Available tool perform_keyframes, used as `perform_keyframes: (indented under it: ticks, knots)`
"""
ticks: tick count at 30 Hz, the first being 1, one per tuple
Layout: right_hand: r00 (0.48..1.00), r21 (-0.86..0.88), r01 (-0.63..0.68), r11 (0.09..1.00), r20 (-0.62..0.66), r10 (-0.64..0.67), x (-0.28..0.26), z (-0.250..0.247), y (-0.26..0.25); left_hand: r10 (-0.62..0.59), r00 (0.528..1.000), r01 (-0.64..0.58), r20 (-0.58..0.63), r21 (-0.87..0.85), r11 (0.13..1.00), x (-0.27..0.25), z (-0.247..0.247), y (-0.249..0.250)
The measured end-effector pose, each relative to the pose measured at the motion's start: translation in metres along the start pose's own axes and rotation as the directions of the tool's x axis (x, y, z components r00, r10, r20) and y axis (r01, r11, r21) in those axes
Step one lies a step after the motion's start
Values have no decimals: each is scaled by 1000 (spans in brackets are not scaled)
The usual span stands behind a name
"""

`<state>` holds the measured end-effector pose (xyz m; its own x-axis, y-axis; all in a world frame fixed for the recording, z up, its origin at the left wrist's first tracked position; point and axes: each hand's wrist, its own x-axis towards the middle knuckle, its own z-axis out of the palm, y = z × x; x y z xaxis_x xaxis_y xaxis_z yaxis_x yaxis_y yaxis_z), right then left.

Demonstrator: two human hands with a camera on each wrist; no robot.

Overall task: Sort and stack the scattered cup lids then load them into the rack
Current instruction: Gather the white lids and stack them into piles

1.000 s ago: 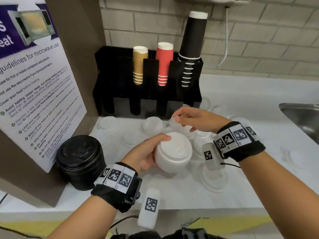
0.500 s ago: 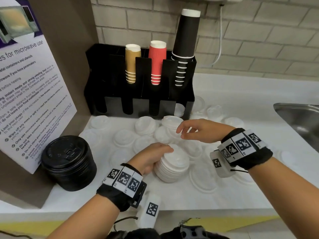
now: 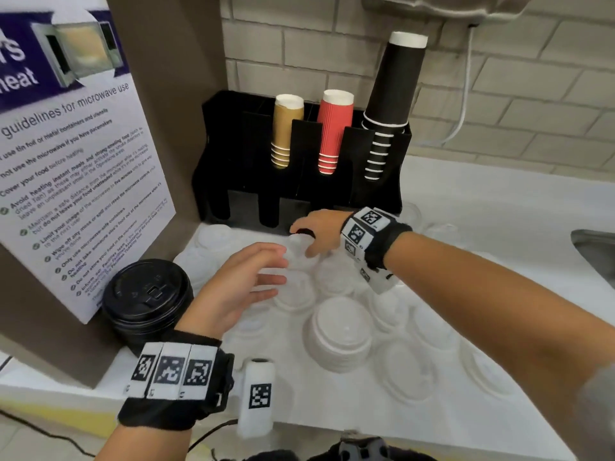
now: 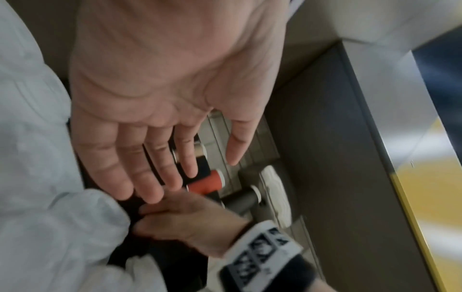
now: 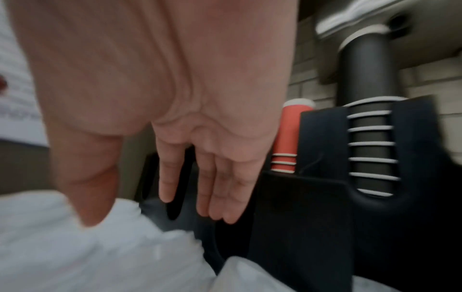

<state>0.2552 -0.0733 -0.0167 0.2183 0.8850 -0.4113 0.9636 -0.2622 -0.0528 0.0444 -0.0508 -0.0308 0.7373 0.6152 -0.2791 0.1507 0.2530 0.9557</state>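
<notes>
Head view shows the sorting step in hand — gathering loose white lids point(image 3: 293, 294) from the counter point(image 3: 499, 207) onto a growing pile, with nothing yet loaded into the black rack point(image 3: 372, 181) at 12 o'clock. The right hand point(image 3: 319, 232) reaches toward 12 o'clock, just in front of the rack's foot, its thumb and fingers curved over a small domed lid point(image 3: 298, 242); the wrist view is blurred, so whether it has actually closed on that lid cannot be told. The left hand point(image 3: 239, 287) hovers at 9 o'clock of the scatter with fingers straight and spread, holding nothing; its own wrist view shows a bare palm. A white lid stack point(image 3: 342, 337) stands free at 6 o'clock of both hands, and a black lid stack point(image 3: 146, 304) sits at 8 o'clock beside the microwave notice point(image 3: 76, 181). More lids lie out toward 3 o'clock, near the sink point(image 3: 595, 251). The rack's upper slots hold gold cups point(image 3: 287, 134), red cups point(image 3: 332, 131) and black cups point(image 3: 391, 104). Next, I judge, the domed lid must be pinched by its rim, lifted clear — and matched by size before it joins any pile, since the lids look alike but differ in width.
</notes>
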Motion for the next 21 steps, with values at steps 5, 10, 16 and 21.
perform_keyframes:
  ticks: [5,10,16,21]
  knots:
    - [993,-204,-49,978,93,69,45,10,-11,27,999,-29,-42,-52,998,0,-14,3]
    - [993,-254,-21,967,107,50,61,4,-20,44,995,-51,-91,-70,996,0,-21,3]
    - [990,-52,53,997,-129,-59,58,-22,-40,91,989,-99,-114,-65,993,1,-24,9]
    - [997,-260,-54,964,35,65,48,-33,-38,106,982,-120,-154,-79,990,2,-25,9]
